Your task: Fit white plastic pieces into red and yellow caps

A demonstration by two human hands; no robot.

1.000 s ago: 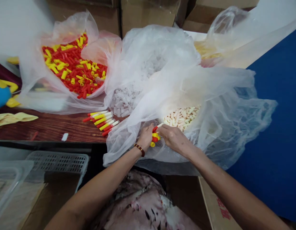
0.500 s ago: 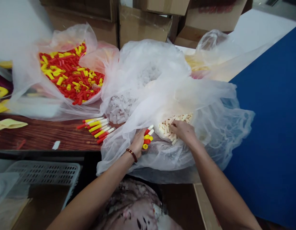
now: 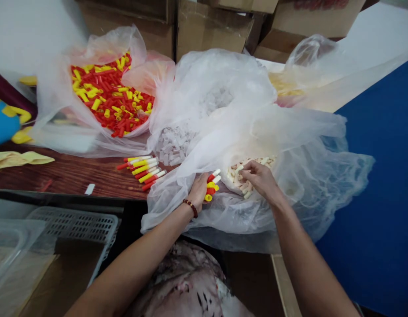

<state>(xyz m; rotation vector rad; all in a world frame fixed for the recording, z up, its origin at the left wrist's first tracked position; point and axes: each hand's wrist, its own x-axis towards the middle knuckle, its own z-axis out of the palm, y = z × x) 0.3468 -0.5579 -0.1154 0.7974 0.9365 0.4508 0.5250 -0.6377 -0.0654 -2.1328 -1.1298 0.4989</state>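
Observation:
My left hand (image 3: 199, 190) is closed round a small bunch of red and yellow tubes (image 3: 211, 185), some tipped with cream plugs. It rests on the clear plastic bag (image 3: 289, 145) at the table's front edge. My right hand (image 3: 261, 178) reaches into the pile of cream plugs (image 3: 238, 172) inside that bag, fingers curled over them. A row of finished red, yellow and white sticks (image 3: 144, 168) lies on the wooden table (image 3: 75, 174) just left of my left hand.
A bag of loose red and yellow tubes (image 3: 109, 99) sits at the back left, white translucent pieces (image 3: 172, 143) in the middle bag. Cardboard boxes (image 3: 210, 24) stand behind. A blue board (image 3: 382, 176) fills the right. A white perforated basket (image 3: 75, 224) sits below left.
My right hand left the bunch in my left hand and went right into the cream plugs. The left hand kept hold of its tubes.

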